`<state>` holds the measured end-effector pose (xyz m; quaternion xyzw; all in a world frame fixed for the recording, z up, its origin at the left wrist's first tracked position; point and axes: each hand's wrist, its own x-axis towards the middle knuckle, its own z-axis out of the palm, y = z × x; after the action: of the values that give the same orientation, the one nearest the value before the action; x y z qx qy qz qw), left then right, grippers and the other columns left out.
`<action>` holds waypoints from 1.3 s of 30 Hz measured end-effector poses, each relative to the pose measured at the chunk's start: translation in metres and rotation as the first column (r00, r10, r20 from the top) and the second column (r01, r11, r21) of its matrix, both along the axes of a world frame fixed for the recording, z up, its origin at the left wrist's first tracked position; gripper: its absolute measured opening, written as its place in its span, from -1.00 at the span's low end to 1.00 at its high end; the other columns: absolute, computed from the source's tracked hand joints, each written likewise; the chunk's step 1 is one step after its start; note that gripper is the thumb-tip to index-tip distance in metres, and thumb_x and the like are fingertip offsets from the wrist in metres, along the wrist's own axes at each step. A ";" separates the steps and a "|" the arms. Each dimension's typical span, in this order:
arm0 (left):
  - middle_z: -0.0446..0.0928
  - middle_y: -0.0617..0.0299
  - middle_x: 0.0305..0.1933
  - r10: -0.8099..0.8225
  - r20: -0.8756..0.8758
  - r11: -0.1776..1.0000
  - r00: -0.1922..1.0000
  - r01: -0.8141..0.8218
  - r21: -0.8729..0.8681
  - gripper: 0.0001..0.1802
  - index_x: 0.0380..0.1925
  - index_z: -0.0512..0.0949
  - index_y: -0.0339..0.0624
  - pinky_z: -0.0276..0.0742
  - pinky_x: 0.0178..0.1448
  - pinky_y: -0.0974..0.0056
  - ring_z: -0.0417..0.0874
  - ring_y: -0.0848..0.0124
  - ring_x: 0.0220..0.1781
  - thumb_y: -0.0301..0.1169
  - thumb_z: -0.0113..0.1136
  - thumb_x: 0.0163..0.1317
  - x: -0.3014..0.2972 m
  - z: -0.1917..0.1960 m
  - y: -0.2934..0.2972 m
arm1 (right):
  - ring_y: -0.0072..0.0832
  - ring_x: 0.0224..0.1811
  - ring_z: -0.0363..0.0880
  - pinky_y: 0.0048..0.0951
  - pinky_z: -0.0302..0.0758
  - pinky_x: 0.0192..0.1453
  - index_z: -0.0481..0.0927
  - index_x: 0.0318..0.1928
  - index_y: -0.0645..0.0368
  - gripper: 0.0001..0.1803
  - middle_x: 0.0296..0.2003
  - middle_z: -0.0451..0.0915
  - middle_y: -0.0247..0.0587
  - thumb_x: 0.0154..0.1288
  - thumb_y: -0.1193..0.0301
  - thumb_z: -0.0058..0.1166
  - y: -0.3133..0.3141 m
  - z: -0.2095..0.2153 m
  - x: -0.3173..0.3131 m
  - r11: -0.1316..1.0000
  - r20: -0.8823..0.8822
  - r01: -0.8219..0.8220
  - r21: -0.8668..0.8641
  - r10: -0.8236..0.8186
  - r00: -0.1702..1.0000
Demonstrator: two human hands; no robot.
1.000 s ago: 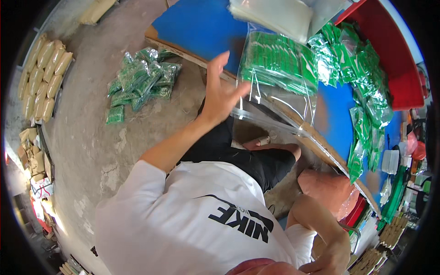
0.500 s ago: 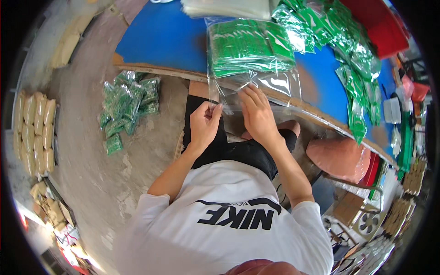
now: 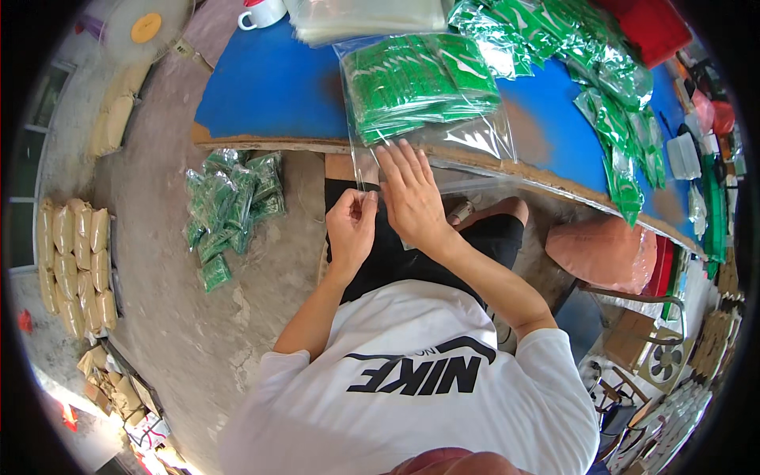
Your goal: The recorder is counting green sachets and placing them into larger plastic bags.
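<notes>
A large clear plastic bag (image 3: 475,141) lies at the near edge of the blue table, its mouth hanging over toward me. Inside it sits a stack of green packets (image 3: 423,83). My left hand (image 3: 352,229) pinches the bag's near left corner, thumb against fingers. My right hand (image 3: 412,194) lies flat on the bag's near part, fingers stretched out toward the stack.
The blue table (image 3: 269,87) holds a pile of clear bags (image 3: 368,16), a white mug (image 3: 263,13) and loose green packets (image 3: 570,47). Filled green bags (image 3: 233,198) lie on the floor at left. A pink sack (image 3: 602,253) stands under the table's right side.
My right hand has slid left across the bag, close to my left hand, and its fingers have straightened. My left hand keeps its pinch. The whole view has shifted slightly.
</notes>
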<state>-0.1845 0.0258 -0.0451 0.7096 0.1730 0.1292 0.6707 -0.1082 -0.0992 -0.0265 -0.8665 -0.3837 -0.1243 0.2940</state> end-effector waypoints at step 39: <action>0.49 0.34 -0.53 0.030 0.062 0.998 0.998 -0.033 0.046 -0.76 -0.46 0.47 -0.28 0.36 -0.37 0.49 0.45 0.66 -0.48 -0.45 0.20 0.41 -0.012 -0.011 0.010 | -0.06 0.04 0.50 -0.12 0.44 0.17 0.53 -0.01 0.22 -0.71 -0.01 0.54 0.01 0.24 0.49 0.10 0.021 -0.001 0.028 0.955 -0.002 -0.185 0.233 0.191 0.982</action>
<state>-0.1966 0.0356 -0.0559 0.7180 0.1603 0.1656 0.6568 -0.0803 -0.0777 -0.0275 -0.7872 -0.4437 -0.1290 0.4085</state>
